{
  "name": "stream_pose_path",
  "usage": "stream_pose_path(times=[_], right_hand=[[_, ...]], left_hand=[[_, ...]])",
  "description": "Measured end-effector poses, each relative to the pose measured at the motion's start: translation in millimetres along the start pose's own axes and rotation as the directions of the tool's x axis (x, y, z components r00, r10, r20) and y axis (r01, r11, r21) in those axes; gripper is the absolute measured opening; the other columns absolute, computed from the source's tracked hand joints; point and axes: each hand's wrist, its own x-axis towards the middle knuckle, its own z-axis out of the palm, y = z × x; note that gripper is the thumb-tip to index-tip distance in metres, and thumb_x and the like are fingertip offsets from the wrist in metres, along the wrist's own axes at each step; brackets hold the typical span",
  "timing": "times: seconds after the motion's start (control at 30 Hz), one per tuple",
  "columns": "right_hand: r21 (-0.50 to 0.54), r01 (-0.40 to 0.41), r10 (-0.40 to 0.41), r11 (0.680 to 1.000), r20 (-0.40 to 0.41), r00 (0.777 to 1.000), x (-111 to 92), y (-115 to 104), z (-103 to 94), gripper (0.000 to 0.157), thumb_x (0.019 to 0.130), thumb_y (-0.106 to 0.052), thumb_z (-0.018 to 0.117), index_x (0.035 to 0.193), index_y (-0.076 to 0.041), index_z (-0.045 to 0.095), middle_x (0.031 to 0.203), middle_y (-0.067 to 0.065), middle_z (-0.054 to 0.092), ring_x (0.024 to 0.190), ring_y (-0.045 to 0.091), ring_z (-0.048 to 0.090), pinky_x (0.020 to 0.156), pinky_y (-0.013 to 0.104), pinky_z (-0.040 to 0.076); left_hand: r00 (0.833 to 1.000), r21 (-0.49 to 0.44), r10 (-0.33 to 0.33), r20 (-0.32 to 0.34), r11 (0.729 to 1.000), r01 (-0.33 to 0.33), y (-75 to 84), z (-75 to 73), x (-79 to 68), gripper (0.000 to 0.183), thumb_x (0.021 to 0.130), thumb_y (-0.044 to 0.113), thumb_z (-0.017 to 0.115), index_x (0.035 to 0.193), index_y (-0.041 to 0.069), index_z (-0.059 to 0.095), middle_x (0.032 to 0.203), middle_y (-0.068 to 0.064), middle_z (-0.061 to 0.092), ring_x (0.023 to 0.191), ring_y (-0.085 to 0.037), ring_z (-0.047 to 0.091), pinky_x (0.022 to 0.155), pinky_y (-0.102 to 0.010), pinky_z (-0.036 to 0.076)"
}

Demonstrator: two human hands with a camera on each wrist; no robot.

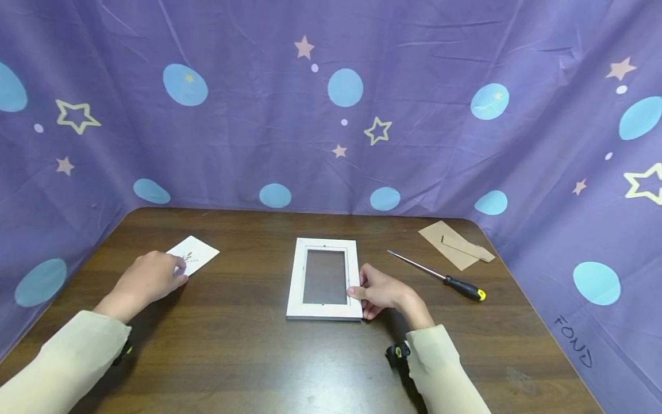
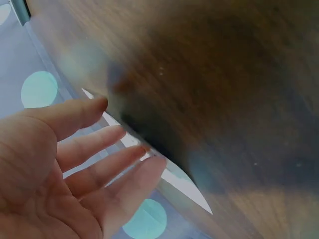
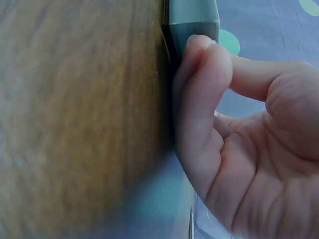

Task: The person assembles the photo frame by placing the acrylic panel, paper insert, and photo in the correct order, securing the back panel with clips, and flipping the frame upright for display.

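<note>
In the head view a white picture frame (image 1: 297,282) lies mid-table, its inner window dark. My right hand (image 1: 381,289) grips its right side near the lower corner, thumb on the face and fingers curled at the edge. The right wrist view shows my fingertips against the frame's corner (image 3: 194,17). At the left, a white card (image 1: 203,251) with a small printed leaf design lies on the table. My left hand (image 1: 155,275) reaches over the card's near corner. In the left wrist view its loosely extended fingers (image 2: 112,172) touch the card (image 2: 187,188), the thumb held apart.
A screwdriver (image 1: 462,287) with a black and yellow handle lies right of the frame. Behind it a brown paper piece (image 1: 439,233) bears a hex key (image 1: 457,248). A purple patterned curtain (image 1: 248,132) borders the wooden table (image 1: 233,356) at the back and sides.
</note>
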Motion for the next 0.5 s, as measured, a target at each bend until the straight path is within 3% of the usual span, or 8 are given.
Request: stream_pose_path(times=[0.27,0.5], right_hand=[[-0.002,-0.002,0.002,1.0,0.001,1.0,2.4,-0.1,-0.8,0.028,0.107,-0.016,0.066,0.109,-0.004,0.04,0.074,0.011,0.057,0.055,0.02,0.062,0.05,0.027,0.06],[0.004,-0.001,0.001,1.0,0.004,1.0,2.1,0.8,-0.8,0.028,0.107,-0.015,0.066,0.109,-0.003,0.04,0.074,0.012,0.057,0.055,0.02,0.061,0.049,0.027,0.06]], left_hand=[[0.997,-0.015,-0.009,-0.079,1.0,0.008,6.3,-3.3,2.7,0.014,0.084,-0.002,0.071,0.097,-0.003,0.078,0.086,-0.031,0.072,0.072,-0.051,0.068,0.056,-0.062,0.055],[0.984,-0.018,0.003,-0.177,1.0,-0.006,6.8,-6.5,3.8,0.012,0.08,-0.007,0.064,0.087,-0.003,0.072,0.07,-0.025,0.067,0.057,-0.045,0.061,0.043,-0.056,0.046]])
